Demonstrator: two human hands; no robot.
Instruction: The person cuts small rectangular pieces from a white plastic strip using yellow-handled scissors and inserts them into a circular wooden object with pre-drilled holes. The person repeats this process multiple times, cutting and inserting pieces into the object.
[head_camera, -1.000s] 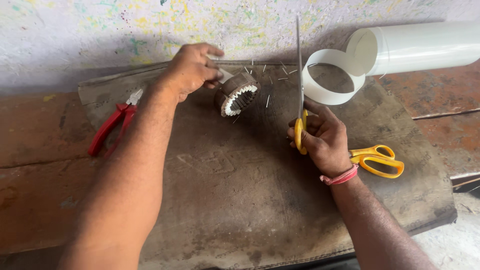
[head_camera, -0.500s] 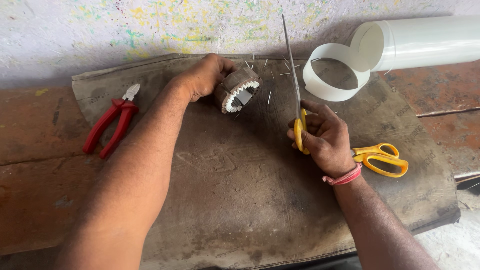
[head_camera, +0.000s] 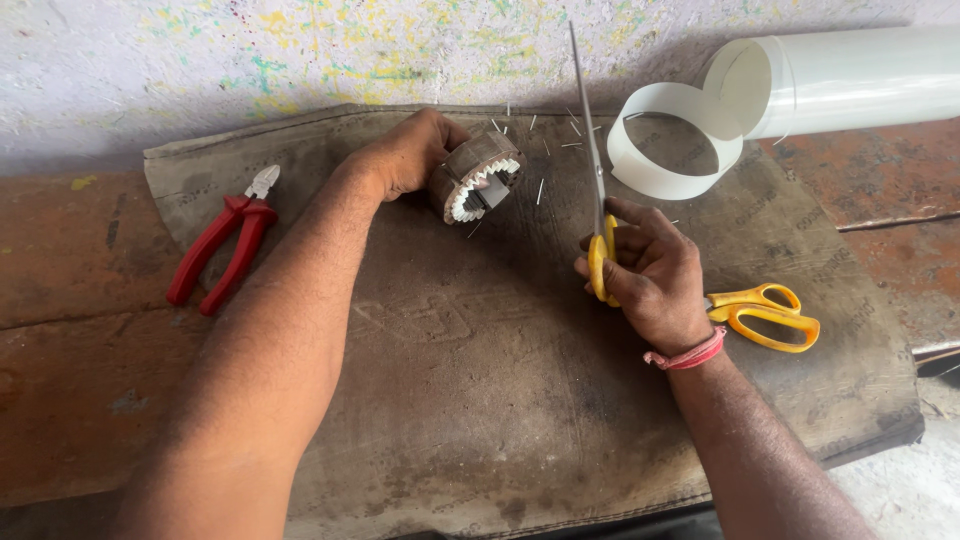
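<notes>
While left hand (head_camera: 405, 155) grips stator (head_camera: 478, 176), right hand (head_camera: 650, 270) holds scissors (head_camera: 597, 190) upright, bare mat (head_camera: 480, 380) nearer.

One head-worn view looks steeply down, close over the mat (head_camera: 480, 400).

Pliers (head_camera: 222, 240) left on mat (head_camera: 480, 400); ring part (head_camera: 478, 176) centre-back; 2nd scissors (head_camera: 762, 313) right; roll (head_camera: 840, 80) behind.

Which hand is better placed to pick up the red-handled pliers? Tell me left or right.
Left. The left hand lies nearer the red-handled pliers; the right hand grips yellow-handled scissors on the far side.
</notes>
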